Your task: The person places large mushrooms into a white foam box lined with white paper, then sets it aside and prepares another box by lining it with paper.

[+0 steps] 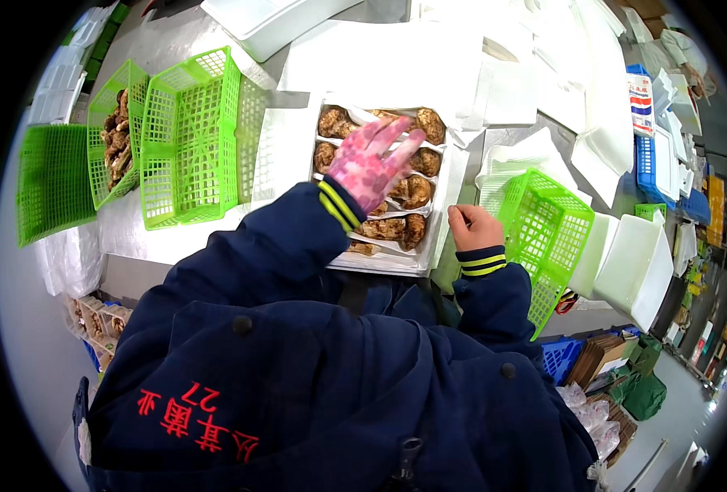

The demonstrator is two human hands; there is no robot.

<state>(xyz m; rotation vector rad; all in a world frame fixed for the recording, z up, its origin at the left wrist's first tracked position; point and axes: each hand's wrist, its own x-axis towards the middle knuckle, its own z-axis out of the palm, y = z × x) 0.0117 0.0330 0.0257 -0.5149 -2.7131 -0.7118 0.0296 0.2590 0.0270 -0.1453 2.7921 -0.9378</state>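
A white tray (425, 261) lies in front of me, with several thick-stemmed brown mushrooms (411, 192) in rows parted by white paper. My left hand (370, 164), in a pink patterned glove, reaches over the tray's middle. Its fingers are stretched out and spread above the mushrooms, and it hides some of them; whether it touches any I cannot tell. My bare right hand (473, 227) is closed beside the tray's right edge. Its fingers curl inward, and whatever they may hold is hidden. Just right of that hand tilts a green basket (548, 221).
On the left stand an open green basket (191, 135) and a green basket (140, 92) with brown mushrooms inside. White sheets (380, 57) cover the table's far side. White foam boxes (638, 271) lean at the right, and a white bin (269, 25) sits at the back.
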